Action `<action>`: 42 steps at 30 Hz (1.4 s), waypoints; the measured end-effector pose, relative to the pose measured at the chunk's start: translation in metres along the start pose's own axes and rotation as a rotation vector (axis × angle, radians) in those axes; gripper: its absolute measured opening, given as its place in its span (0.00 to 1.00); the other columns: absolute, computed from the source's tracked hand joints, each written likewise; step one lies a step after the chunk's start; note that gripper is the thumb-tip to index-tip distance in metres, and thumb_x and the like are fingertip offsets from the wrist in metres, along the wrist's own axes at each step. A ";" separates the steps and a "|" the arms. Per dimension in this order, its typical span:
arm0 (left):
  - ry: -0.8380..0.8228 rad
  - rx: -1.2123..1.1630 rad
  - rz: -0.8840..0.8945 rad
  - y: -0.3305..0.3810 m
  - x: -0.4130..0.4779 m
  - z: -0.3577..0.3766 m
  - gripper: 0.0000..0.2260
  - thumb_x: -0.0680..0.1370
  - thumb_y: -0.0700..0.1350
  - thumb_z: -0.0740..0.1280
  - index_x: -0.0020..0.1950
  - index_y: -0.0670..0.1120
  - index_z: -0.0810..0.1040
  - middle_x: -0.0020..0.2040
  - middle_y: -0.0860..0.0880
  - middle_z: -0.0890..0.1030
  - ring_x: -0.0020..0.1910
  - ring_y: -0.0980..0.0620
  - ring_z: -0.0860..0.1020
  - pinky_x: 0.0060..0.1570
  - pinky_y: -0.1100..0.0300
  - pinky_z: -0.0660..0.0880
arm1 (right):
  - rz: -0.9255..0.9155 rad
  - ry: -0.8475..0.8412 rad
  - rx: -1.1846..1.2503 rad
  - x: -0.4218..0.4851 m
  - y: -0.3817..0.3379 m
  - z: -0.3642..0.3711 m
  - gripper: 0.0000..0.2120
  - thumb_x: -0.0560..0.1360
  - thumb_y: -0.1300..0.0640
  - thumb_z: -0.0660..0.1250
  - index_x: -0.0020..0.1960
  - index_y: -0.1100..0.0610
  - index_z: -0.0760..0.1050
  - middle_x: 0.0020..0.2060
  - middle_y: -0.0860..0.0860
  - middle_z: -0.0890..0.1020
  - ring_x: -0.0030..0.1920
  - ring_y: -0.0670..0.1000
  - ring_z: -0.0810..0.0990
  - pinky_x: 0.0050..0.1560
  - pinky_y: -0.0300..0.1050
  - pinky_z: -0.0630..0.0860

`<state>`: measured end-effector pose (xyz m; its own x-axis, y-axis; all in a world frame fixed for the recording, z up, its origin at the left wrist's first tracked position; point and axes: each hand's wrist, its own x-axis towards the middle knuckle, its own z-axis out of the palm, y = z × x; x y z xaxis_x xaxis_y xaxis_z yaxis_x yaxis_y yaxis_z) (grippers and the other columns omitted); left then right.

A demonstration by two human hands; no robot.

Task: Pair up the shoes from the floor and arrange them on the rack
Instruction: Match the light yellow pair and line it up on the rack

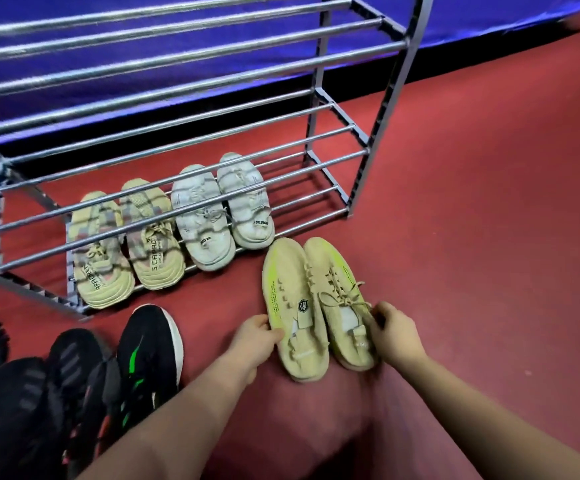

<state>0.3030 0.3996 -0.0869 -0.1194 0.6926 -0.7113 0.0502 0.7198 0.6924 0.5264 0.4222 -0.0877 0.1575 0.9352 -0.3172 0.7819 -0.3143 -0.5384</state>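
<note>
Two tan shoes with neon-yellow stripes lie side by side on the red floor, just in front of the rack's right end. My left hand [259,336] grips the heel side of the left tan shoe [293,306]. My right hand [394,336] grips the heel side of the right tan shoe [338,296]. The metal shoe rack [330,157] has tube shelves. On its bottom shelf stand a beige patterned pair [125,240] and, to their right, a white pair [219,213]. The upper shelves hold nothing.
Several black shoes lie in a heap on the floor at lower left, one with green marks and a white sole [148,355]. A blue sheet [489,15] hangs behind the rack. Open red floor [489,202] stretches to the right.
</note>
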 end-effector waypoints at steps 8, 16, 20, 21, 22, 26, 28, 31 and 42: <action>-0.015 0.017 -0.218 -0.010 -0.021 0.025 0.13 0.73 0.37 0.68 0.54 0.47 0.70 0.53 0.45 0.77 0.44 0.40 0.83 0.37 0.49 0.82 | 0.469 -0.398 0.395 -0.012 0.000 -0.010 0.06 0.74 0.57 0.67 0.49 0.58 0.74 0.37 0.59 0.82 0.28 0.56 0.80 0.30 0.47 0.81; -0.042 0.089 -0.059 0.002 -0.035 0.019 0.19 0.75 0.33 0.56 0.52 0.58 0.72 0.47 0.52 0.80 0.44 0.48 0.83 0.38 0.54 0.82 | 0.484 -0.342 0.677 -0.017 0.013 -0.015 0.10 0.70 0.70 0.66 0.48 0.59 0.73 0.36 0.57 0.80 0.29 0.56 0.80 0.28 0.44 0.79; -0.170 0.012 -0.001 0.024 -0.037 0.023 0.19 0.75 0.35 0.57 0.56 0.57 0.74 0.52 0.51 0.82 0.48 0.50 0.83 0.41 0.52 0.82 | 0.413 -0.272 0.758 -0.013 0.004 -0.026 0.08 0.71 0.70 0.67 0.47 0.60 0.74 0.38 0.57 0.79 0.34 0.54 0.79 0.33 0.47 0.80; -0.183 -0.019 0.008 0.032 -0.036 0.023 0.19 0.76 0.35 0.57 0.56 0.58 0.74 0.52 0.50 0.83 0.48 0.49 0.83 0.41 0.52 0.82 | 0.399 -0.248 0.766 -0.009 0.000 -0.031 0.07 0.72 0.69 0.67 0.46 0.60 0.73 0.38 0.57 0.79 0.34 0.54 0.78 0.33 0.47 0.80; -0.186 -0.046 0.013 0.040 -0.035 0.023 0.18 0.76 0.36 0.57 0.56 0.58 0.74 0.52 0.49 0.83 0.46 0.47 0.83 0.41 0.53 0.82 | 0.382 -0.223 0.761 -0.004 -0.003 -0.035 0.06 0.72 0.69 0.67 0.45 0.60 0.73 0.39 0.57 0.78 0.34 0.55 0.78 0.33 0.47 0.79; -0.175 -0.159 -0.008 0.069 -0.029 0.017 0.17 0.78 0.35 0.55 0.60 0.52 0.72 0.49 0.41 0.84 0.41 0.37 0.84 0.41 0.49 0.82 | 0.299 -0.113 0.671 0.023 -0.015 -0.050 0.06 0.71 0.69 0.67 0.42 0.60 0.72 0.37 0.60 0.76 0.32 0.56 0.74 0.35 0.52 0.77; -0.157 -0.192 0.005 0.080 -0.024 0.011 0.16 0.78 0.35 0.55 0.61 0.50 0.72 0.48 0.42 0.84 0.39 0.37 0.84 0.40 0.49 0.82 | 0.267 -0.077 0.642 0.037 -0.023 -0.056 0.06 0.71 0.69 0.67 0.42 0.61 0.72 0.38 0.61 0.77 0.33 0.58 0.76 0.42 0.63 0.79; -0.120 -0.235 0.034 0.098 -0.013 0.005 0.16 0.78 0.35 0.55 0.61 0.50 0.70 0.48 0.42 0.83 0.36 0.38 0.83 0.36 0.52 0.82 | 0.243 -0.045 0.622 0.057 -0.036 -0.057 0.05 0.71 0.68 0.67 0.44 0.62 0.71 0.39 0.60 0.76 0.32 0.59 0.78 0.41 0.65 0.80; 0.067 -0.338 0.148 0.141 0.048 0.013 0.12 0.79 0.37 0.63 0.57 0.54 0.70 0.55 0.47 0.79 0.51 0.41 0.81 0.31 0.58 0.81 | 0.150 0.077 0.556 0.124 -0.094 -0.044 0.06 0.68 0.54 0.70 0.38 0.53 0.72 0.38 0.54 0.81 0.40 0.60 0.83 0.45 0.58 0.81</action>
<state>0.3174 0.5349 -0.0248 -0.2007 0.7755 -0.5986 -0.2567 0.5480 0.7961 0.4994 0.5750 -0.0418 0.3018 0.8765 -0.3751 0.3163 -0.4632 -0.8279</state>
